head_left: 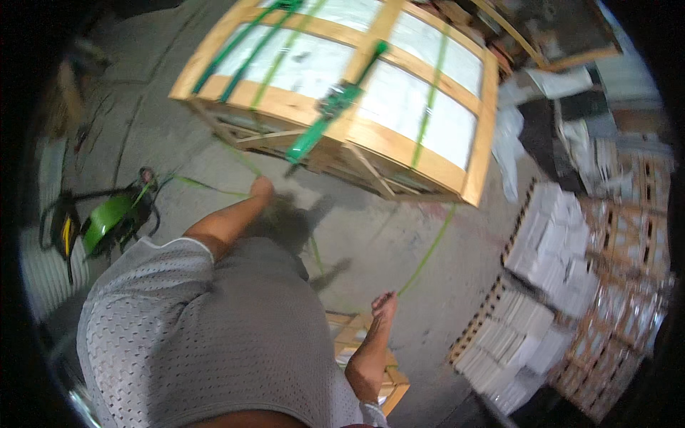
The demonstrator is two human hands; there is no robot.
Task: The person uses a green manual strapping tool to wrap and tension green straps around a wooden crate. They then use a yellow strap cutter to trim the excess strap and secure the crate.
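Observation:
My left hand (262, 189) is closed on a thin green strap (207, 185), in front of a wooden crate (405, 164) with white panels. The strap trails off leftward, and another stretch rises from the hand toward the crate's underside. My right hand (385, 305), lower and to the right, grips a green strap length (433, 252) that runs up to the crate's right front corner. Several straps cross the crate's top. A green strapping tool (325, 121) with long handles lies there, its lower handle jutting over the near edge.
A green-and-black wheeled strap dispenser (105, 221) stands on the floor to the left. Pallets of white stacked pieces (549, 232) line the right side, with wooden crates (631, 235) beyond them. Another wooden crate (394, 392) shows behind my right forearm. A strap loop (316, 253) hangs near my legs.

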